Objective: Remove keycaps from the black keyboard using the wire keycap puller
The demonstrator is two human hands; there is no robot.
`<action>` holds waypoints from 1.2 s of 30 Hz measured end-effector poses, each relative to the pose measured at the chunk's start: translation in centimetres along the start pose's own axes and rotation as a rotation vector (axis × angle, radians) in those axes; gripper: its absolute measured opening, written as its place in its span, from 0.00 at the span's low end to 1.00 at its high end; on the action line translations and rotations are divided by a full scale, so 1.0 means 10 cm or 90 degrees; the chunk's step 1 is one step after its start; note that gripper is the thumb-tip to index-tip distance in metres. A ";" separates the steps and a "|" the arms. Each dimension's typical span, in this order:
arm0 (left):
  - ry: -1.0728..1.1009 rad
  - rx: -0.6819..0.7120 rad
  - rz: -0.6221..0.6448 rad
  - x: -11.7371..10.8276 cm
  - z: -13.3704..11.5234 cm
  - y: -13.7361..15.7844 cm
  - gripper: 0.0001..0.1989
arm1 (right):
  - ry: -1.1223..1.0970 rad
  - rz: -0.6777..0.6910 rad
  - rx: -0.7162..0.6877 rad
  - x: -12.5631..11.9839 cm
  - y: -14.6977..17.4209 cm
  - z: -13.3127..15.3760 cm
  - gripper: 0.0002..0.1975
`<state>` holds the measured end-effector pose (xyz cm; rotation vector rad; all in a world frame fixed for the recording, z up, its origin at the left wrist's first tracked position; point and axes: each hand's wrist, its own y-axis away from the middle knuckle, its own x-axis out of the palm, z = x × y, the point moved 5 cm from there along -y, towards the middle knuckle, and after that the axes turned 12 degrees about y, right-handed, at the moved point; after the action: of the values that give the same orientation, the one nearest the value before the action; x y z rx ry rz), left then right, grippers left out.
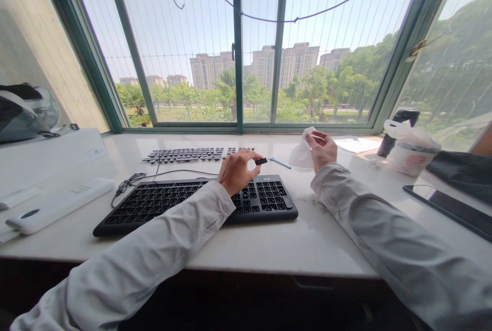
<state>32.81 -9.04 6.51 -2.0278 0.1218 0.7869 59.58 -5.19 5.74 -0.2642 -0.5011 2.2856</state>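
Note:
My left hand [237, 171] is above the right part of a black keyboard [196, 228], pinching a small black keycap [261, 161] between thumb and fingertips. The keyboard shows bare square switch sockets where its caps would sit. In my right hand [324, 150], to the right and farther back, the fingers are closed on a thin white tissue [301, 156] that hangs down to the table. Loose black keycaps [182, 154] lie in rows behind the keyboard. Between my hands, a slim blue stick-like tool [280, 163] rests on the tabletop.
A black cable [128, 182] coils left of the keyboard. Farther left lie a white oblong device [61, 205] and a white box [49, 154]. On the right are a phone [449, 205], a bagged tub [409, 157] and a dark cylinder [400, 121]. The window [238, 126] borders the white table [269, 249].

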 end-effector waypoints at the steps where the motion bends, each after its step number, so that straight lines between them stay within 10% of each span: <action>1: 0.002 0.002 0.001 0.00 0.00 0.00 0.10 | 0.044 -0.052 -0.048 -0.10 -0.06 0.06 0.23; 4: 0.006 0.001 0.002 0.00 0.02 0.00 0.08 | 0.191 -0.127 -0.174 -0.32 -0.15 0.29 0.18; 8: 0.003 -0.004 0.010 0.01 0.03 0.00 0.06 | 0.506 0.007 -0.324 -0.33 -0.17 0.47 0.09; 15: 0.063 -0.068 0.012 0.03 0.07 -0.02 0.06 | 0.850 0.230 -0.159 -0.26 -0.22 0.05 0.08; 20: 0.165 -0.173 0.032 0.07 0.12 -0.04 0.09 | 0.614 0.279 -0.351 -0.07 0.04 0.36 0.13; 25: 0.265 -0.245 0.067 0.13 0.12 -0.04 0.10 | 0.264 0.545 -0.365 0.27 0.57 0.54 0.20; 36: 0.426 -0.289 0.100 0.19 0.05 0.01 0.09 | 0.192 0.562 -0.389 0.37 0.73 0.48 0.18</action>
<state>34.01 -8.33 5.14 -2.6767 0.5268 0.2000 50.74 -8.43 6.78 -1.3318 -1.0663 2.7608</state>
